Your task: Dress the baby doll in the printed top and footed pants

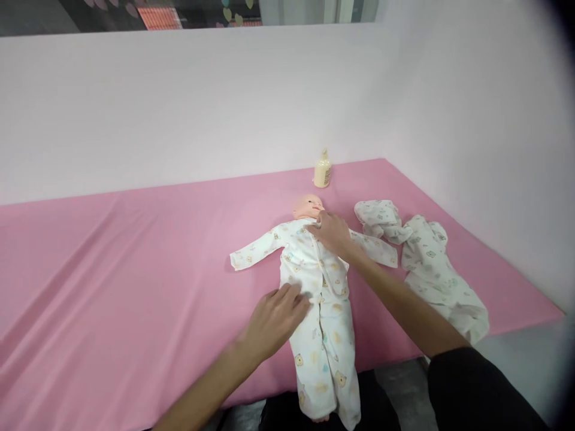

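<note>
A baby doll [308,206] lies on its back, dressed in a white baby romper [309,353] with small bear prints. Its sleeves are spread to both sides, and the lower legs hang past the table's front edge. Fingers of my right hand [335,233] are closed at the romper's collar, just below the doll's head, hiding part of the chest. At the waist, my left hand [279,314] rests against the romper's front with curled fingers that appear to pinch the cloth. The front opening runs down the middle and one leg.
A pale yellow pump bottle [322,172] stands behind the doll near the wall. To the right lie a bundled printed cloth [380,216] and a crumpled white printed garment [438,269]. A pink sheet [135,287] with wrinkles at left covers the table. White walls [179,108] border the back and right.
</note>
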